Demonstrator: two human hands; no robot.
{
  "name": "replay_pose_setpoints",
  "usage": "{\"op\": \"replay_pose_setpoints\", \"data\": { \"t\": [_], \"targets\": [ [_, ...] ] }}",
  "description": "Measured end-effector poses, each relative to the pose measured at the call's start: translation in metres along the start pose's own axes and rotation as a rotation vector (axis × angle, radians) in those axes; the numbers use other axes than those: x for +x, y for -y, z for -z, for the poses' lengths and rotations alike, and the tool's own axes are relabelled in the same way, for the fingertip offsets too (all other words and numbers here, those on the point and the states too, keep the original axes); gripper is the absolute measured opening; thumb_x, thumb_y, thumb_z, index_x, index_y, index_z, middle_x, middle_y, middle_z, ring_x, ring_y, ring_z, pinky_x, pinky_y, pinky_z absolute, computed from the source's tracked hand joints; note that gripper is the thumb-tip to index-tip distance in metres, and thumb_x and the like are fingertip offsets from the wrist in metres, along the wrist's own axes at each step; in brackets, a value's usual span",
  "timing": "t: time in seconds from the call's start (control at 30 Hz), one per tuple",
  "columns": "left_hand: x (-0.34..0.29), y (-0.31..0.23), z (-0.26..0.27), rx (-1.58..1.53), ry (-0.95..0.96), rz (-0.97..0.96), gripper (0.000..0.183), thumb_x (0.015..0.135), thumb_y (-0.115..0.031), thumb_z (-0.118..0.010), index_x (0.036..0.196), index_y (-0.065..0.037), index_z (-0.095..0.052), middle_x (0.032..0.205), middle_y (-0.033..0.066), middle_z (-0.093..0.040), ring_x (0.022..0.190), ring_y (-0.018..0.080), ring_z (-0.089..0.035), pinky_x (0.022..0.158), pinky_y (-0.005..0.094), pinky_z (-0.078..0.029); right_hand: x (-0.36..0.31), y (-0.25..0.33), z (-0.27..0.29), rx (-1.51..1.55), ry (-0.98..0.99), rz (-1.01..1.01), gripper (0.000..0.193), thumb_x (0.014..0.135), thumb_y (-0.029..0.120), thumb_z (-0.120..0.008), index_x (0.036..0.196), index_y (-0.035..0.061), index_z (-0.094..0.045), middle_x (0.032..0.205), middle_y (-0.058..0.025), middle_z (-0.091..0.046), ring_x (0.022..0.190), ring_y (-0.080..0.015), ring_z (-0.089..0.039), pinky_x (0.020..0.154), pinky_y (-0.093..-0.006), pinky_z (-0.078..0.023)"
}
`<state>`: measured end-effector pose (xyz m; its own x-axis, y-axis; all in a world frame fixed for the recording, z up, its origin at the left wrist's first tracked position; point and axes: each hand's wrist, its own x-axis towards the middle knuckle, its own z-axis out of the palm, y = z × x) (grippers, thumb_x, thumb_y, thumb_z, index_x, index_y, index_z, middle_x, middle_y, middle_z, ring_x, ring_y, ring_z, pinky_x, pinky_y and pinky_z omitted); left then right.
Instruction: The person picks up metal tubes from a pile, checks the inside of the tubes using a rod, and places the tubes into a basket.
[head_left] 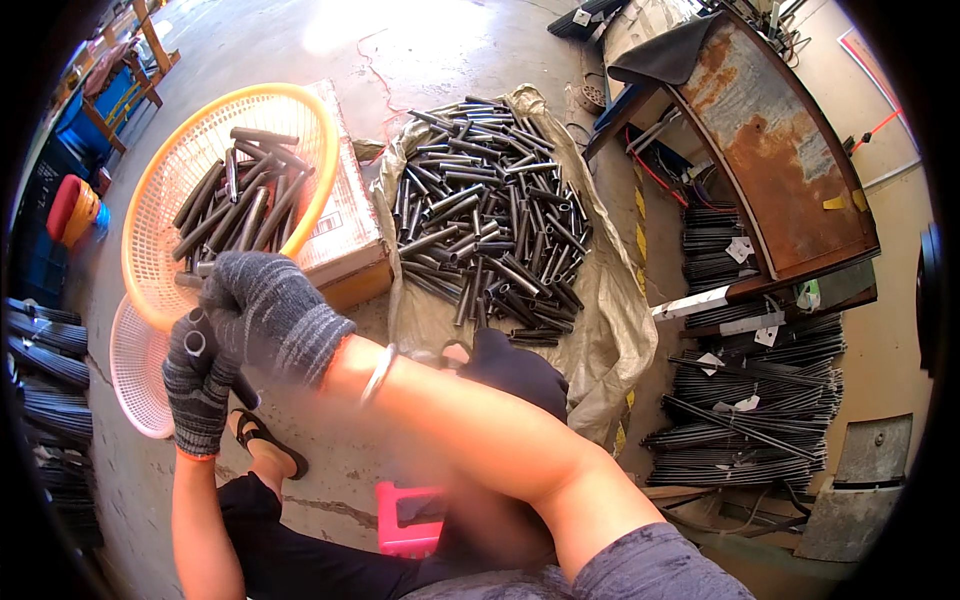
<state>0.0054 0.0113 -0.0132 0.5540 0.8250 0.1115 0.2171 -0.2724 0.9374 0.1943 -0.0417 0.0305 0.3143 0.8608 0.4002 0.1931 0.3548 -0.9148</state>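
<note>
My left hand (195, 395), in a dark grey knitted glove, is closed around short dark metal tubes. One open tube end (195, 342) points up out of its fist, and a dark tube end (246, 392) shows below the hands. My right hand (268, 305), in a matching glove, presses against the left from above with curled fingers at a tube's end; its fingertips are partly hidden. Just beyond them, an orange-rimmed plastic basket (318, 130) holds several loose tubes (240, 205). To the right, a large heap of the same tubes (490, 215) lies on a sack cloth (615, 310).
The basket leans on a cardboard box (345, 225); a pale pink basket (135, 375) is below it. A pink stool (405, 520) is by my legs. Bundled rods (750, 410) lie right, under a rusty metal panel (775, 150). More bundles (50, 400) line the left edge.
</note>
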Motion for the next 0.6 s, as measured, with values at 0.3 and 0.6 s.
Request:
{"op": "replay_pose_setpoints", "data": {
  "t": [0.3, 0.6],
  "targets": [
    [-0.002, -0.007, 0.0, 0.152, 0.104, -0.092, 0.041, 0.09, -0.007, -0.062, 0.128, 0.001, -0.049, 0.118, 0.0067, -0.059, 0.105, 0.0154, -0.054, 0.093, 0.028, -0.042, 0.001, -0.011, -0.008, -0.125, 0.023, 0.034, 0.008, 0.073, 0.011, -0.064, 0.073, 0.0031, -0.061, 0.068, -0.02, -0.061, 0.069, -0.0382, -0.061, 0.065, -0.0435, -0.049],
    [-0.003, 0.008, 0.002, 0.098, 0.059, -0.085, 0.041, 0.09, -0.008, -0.062, 0.128, 0.001, -0.049, 0.121, 0.0065, -0.058, 0.107, 0.0164, -0.054, 0.093, 0.0283, -0.042, 0.001, -0.008, -0.004, -0.185, 0.045, 0.041, 0.01, 0.074, 0.01, -0.062, 0.079, 0.0023, -0.065, 0.071, -0.0215, -0.062, 0.072, -0.038, -0.062, 0.067, -0.044, -0.05]
  ]
}}
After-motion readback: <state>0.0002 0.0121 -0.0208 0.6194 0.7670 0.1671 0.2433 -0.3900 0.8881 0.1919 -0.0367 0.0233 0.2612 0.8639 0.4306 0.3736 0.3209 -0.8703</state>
